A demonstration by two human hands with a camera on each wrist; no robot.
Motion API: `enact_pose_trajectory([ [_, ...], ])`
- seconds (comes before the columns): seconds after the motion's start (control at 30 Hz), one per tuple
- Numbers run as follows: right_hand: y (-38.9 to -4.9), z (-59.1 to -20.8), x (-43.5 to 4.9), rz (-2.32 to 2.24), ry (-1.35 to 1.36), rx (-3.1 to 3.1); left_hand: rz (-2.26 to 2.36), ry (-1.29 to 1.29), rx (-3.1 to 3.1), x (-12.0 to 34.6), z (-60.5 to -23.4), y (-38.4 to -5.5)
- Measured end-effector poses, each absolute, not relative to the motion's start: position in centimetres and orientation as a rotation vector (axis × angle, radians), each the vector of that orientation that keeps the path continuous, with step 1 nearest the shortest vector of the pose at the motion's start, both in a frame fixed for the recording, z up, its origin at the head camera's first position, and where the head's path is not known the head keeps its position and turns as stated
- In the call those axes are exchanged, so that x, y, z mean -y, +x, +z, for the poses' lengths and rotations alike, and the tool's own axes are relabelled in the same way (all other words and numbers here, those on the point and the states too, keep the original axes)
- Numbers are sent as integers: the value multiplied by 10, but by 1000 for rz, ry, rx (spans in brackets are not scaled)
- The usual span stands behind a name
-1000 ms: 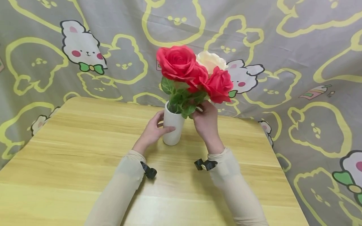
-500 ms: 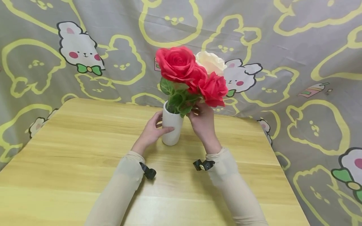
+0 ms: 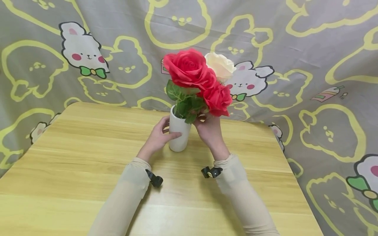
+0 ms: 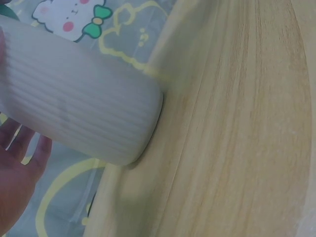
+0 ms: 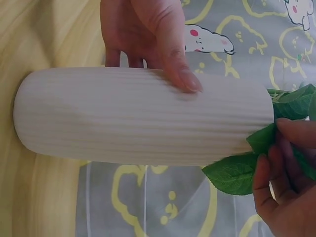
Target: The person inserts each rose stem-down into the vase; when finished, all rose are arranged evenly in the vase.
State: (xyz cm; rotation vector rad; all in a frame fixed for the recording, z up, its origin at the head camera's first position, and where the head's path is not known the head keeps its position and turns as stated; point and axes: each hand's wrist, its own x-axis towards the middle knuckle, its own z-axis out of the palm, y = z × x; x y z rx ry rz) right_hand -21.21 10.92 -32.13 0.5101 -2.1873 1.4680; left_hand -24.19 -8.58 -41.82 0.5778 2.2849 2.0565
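A white ribbed vase (image 3: 179, 134) stands upright on the table, with artificial roses in its mouth. My left hand (image 3: 157, 136) holds its side, thumb across the front and fingers behind. Right at the rim, my right hand (image 3: 209, 131) pinches the stem and leaves of a red rose (image 3: 218, 98), whose bloom leans right. A larger red rose (image 3: 189, 68) and a cream rose (image 3: 220, 67) rise behind it. In the right wrist view, green leaves (image 5: 234, 173) hang over the vase's lip beside the right fingers. The stem itself is hidden by the leaves.
The light wooden table (image 3: 88, 170) spreads around the vase and under both forearms. Behind it hangs a grey curtain (image 3: 124, 19) with yellow outlines and white rabbits. Each wrist wears a black camera strap (image 3: 155, 178).
My right hand has moved left and slightly down toward the vase's rim, and the front red rose has shifted left and lower with it. The left hand stays on the vase.
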Motion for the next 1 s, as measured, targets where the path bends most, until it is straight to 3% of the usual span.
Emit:
enact_pose_trajectory([
  [0.27, -209, -326, -114, 1472, 514, 2204, 2042, 586, -2263, 86, -392, -225],
  [0.7, -176, -298, -111, 1539, 487, 2161, 2025, 571, -2247, 87, -390, -225],
  [1.0, -167, -303, -122, 1501, 544, 2123, 2032, 586, -2254, 87, -395, -229],
])
